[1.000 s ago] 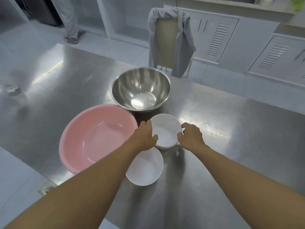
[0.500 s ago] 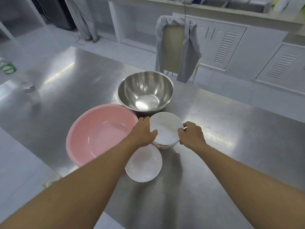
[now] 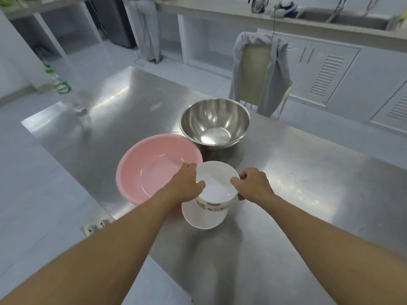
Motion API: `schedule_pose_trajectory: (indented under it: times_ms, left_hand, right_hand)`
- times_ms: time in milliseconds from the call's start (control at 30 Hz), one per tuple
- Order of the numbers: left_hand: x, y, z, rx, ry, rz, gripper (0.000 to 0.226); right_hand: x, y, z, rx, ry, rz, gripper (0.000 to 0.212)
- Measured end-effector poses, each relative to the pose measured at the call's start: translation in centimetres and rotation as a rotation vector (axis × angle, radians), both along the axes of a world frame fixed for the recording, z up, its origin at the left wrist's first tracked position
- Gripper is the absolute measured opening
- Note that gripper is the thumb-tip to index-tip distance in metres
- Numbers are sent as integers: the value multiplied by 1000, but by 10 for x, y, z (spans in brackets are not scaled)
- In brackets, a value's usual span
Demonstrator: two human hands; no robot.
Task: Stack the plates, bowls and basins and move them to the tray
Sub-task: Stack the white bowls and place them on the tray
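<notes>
Between both hands (image 3: 187, 186) (image 3: 253, 186), white bowl stack (image 3: 214, 189) upright, mouth up

Both forearms are bare to the frame's edge, no sleeve showing; the left hand (image 3: 184, 183) and right hand (image 3: 253, 184) are ungloved. Behind the fingers, both wrists are bare too.

So on the tabletop (image 3: 308, 172) I count: one pink basin (image 3: 152, 166), one steel bowl (image 3: 214, 123), one white bowl stack (image 3: 214, 190) (can't tell how many), one white plate (image 3: 202, 219), one bottle (image 3: 60, 84). Two hands.
</notes>
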State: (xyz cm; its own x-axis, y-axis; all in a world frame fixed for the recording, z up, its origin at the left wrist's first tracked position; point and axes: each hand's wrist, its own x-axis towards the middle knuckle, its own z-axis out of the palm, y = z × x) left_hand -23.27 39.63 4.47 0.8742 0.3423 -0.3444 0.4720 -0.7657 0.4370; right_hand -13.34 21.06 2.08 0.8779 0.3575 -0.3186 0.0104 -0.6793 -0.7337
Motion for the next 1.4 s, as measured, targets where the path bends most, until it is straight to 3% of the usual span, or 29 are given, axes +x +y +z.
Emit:
schedule_pose_trajectory:
  times_ms: [467, 633, 800, 1267, 1400]
  left_hand:
    - [-19, -10, -28, -4, 159, -19, 55]
    - [-9, -22, -34, -60, 172, -15, 64]
    - [-3, -28, -40, -29, 221, -26, 75]
    - [47, -107, -26, -153, 24, -357, 59]
    - [64, -140, -15, -172, 25, -470, 70]
  right_hand:
    - [-18, -5, -26, -174, 62, 89, 13]
    - [-14, -15, -31, -154, 167, 126, 30]
    - [-18, -23, -34, -138, 155, 196, 38]
    - [-19, -123, -14, -35, 194, -177, 36]
    - [-27, -162, -2, -27, 160, -323, 40]
